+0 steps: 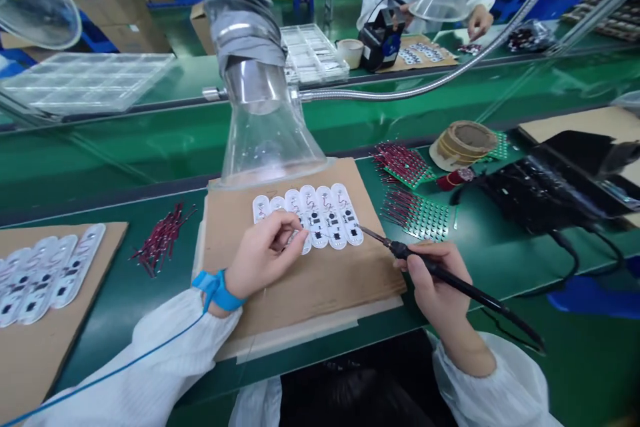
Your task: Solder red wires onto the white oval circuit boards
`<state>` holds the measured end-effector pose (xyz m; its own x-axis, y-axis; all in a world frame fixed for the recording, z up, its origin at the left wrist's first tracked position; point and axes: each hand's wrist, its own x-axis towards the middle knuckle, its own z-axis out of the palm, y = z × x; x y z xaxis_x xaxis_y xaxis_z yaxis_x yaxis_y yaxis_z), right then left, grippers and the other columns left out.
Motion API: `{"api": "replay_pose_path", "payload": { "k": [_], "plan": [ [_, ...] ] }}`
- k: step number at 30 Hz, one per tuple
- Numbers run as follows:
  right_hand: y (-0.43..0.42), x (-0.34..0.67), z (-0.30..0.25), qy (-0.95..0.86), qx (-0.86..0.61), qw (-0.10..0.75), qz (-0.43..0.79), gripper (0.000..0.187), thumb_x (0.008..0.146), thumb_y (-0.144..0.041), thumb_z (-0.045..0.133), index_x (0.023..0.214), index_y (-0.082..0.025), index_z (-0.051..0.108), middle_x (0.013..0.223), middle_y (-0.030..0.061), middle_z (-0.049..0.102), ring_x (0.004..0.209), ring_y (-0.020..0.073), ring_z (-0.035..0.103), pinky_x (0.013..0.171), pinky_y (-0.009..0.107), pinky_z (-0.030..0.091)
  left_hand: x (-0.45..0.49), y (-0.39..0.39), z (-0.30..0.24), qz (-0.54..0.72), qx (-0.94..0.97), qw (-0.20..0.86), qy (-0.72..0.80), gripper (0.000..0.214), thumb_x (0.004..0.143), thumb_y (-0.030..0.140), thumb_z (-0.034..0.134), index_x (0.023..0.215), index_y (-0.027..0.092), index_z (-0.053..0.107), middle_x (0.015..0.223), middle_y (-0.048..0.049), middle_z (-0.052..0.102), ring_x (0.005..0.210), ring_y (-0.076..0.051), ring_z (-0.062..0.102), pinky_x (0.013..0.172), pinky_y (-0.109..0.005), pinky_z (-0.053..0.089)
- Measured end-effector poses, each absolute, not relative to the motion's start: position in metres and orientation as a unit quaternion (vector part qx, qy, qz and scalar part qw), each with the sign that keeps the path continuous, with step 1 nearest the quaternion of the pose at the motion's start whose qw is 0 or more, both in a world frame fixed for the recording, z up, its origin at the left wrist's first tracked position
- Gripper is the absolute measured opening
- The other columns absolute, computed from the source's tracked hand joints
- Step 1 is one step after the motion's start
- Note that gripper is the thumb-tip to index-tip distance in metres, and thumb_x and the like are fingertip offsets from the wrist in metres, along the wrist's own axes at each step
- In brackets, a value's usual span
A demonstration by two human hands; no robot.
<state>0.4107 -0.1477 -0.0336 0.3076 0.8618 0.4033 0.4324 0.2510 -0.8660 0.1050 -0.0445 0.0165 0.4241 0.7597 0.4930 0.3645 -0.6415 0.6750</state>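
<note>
Risk, I'd say: my left hand (263,257) rests on the board strip (320,217), so a slip could bring the hot tip onto my fingers or nudge the strip askew. Left hand: fingertips pinched together at strip's left end, can't tell if sth's between them. Right hand (437,283), right of strip: clamped round soldering iron (480,296), tip just at strip's right edge.
</note>
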Motion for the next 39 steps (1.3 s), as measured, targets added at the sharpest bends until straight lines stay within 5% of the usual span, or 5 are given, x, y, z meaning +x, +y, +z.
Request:
{"api": "replay_pose_path", "payload": {
  "k": [9, 39],
  "plan": [
    [-0.153, 0.427, -0.032, -0.537, -0.549, 0.587, 0.255, 0.017, 0.11, -0.038, 0.069, 0.1, -0.023, 0.068, 0.075, -0.0003, 0.07, 0.061, 0.0169, 0.07, 0.058, 0.029, 0.056, 0.145, -0.046, 0.0, 0.404, 0.833, 0.196, 0.324, 0.014, 0.106, 0.011, 0.06, 0.101, 0.023, 0.056, 0.073, 0.0067, 0.045, 0.062, -0.013, 0.047, 0.061, -0.026, 0.038],
    [-0.155, 0.432, -0.042, -0.595, -0.541, 0.534, 0.26, 0.004, 0.107, -0.026, 0.073, 0.111, -0.025, 0.072, 0.086, 0.0002, 0.071, 0.068, 0.0152, 0.07, 0.063, 0.027, 0.057, 0.147, -0.046, -0.008, 0.384, 0.844, 0.212, 0.308, 0.011, 0.107, 0.011, 0.061, 0.104, 0.021, 0.057, 0.077, 0.0065, 0.046, 0.066, -0.012, 0.046, 0.062, -0.025, 0.035]
  ]
}}
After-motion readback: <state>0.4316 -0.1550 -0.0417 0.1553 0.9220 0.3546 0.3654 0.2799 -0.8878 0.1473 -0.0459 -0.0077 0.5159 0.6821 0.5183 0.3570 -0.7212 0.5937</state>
